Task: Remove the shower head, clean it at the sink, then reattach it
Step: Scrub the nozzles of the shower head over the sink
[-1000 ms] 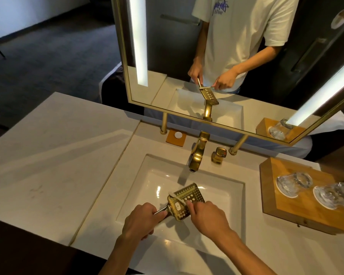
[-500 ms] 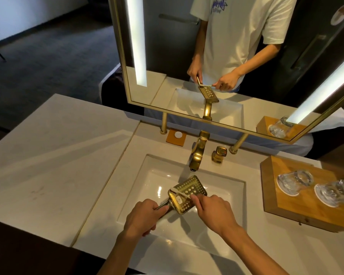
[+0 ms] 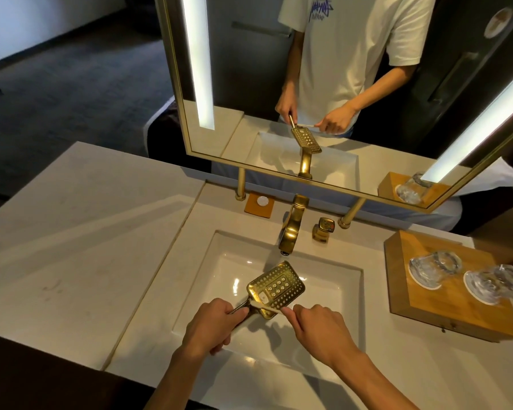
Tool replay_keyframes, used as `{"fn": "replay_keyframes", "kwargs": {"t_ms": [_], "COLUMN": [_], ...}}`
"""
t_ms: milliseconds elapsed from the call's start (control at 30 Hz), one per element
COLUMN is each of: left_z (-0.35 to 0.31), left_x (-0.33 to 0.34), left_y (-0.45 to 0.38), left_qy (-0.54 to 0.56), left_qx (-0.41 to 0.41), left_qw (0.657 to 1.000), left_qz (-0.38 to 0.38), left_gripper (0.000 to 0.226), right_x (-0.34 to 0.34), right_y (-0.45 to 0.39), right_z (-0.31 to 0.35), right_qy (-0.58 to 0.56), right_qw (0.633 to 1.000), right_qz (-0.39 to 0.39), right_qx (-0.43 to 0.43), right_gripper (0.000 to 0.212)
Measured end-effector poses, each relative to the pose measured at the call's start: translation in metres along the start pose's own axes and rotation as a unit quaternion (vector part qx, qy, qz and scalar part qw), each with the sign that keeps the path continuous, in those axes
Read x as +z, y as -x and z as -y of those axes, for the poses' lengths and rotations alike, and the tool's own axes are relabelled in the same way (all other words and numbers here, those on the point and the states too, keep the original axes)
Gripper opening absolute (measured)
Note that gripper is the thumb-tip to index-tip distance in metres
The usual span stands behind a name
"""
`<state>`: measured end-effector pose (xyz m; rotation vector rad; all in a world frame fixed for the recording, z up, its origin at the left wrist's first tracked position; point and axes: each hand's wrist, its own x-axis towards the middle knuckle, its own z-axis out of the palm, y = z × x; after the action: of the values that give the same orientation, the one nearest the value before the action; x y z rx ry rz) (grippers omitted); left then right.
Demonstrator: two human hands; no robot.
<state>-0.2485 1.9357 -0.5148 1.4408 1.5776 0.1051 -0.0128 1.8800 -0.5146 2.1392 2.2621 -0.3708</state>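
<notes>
A gold rectangular shower head (image 3: 276, 287) with a perforated face is held face up over the white sink basin (image 3: 332, 294). My left hand (image 3: 212, 324) grips its handle at the lower left. My right hand (image 3: 317, 328) holds a thin white brush (image 3: 268, 304), like a toothbrush, laid across the near edge of the shower head's face. The gold faucet (image 3: 290, 229) stands just beyond the head, with no water running that I can see.
A gold faucet knob (image 3: 323, 229) sits right of the spout. A wooden tray (image 3: 444, 309) with two upturned glasses stands on the counter at right. A small orange coaster (image 3: 259, 204) lies behind the basin. The gold-framed mirror (image 3: 308, 179) reflects a person in a white shirt.
The brush has slid from the middle of the shower head's face down toward its near edge. Both hands keep their grip, and the head tilted slightly flatter.
</notes>
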Motion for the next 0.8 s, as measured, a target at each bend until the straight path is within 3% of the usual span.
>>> {"fn": "replay_keyframes", "kwargs": {"t_ms": [167,367,800], "left_z": [-0.001,0.006,0.005], "left_x": [0.001,-0.002,0.002], "left_y": [0.0,0.0,-0.002], "left_qy": [0.015,0.031,0.012], "left_qx": [0.006,0.003,0.015], "left_qw": [1.0,1.0,1.0], "left_qz": [-0.008,-0.007,0.005], "left_gripper": [0.05,0.05,0.05], "right_x": [0.002,-0.004,-0.026], "right_y": [-0.003,0.006,-0.03], "right_z": [0.013,-0.009,0.002], "right_qy": [-0.033,-0.042,-0.011], "right_qw": [0.999,0.998,0.999], "right_qz": [-0.003,0.018,-0.007], "right_qx": [0.036,0.032,0.029], "right_gripper": [0.047,0.062,0.061]}}
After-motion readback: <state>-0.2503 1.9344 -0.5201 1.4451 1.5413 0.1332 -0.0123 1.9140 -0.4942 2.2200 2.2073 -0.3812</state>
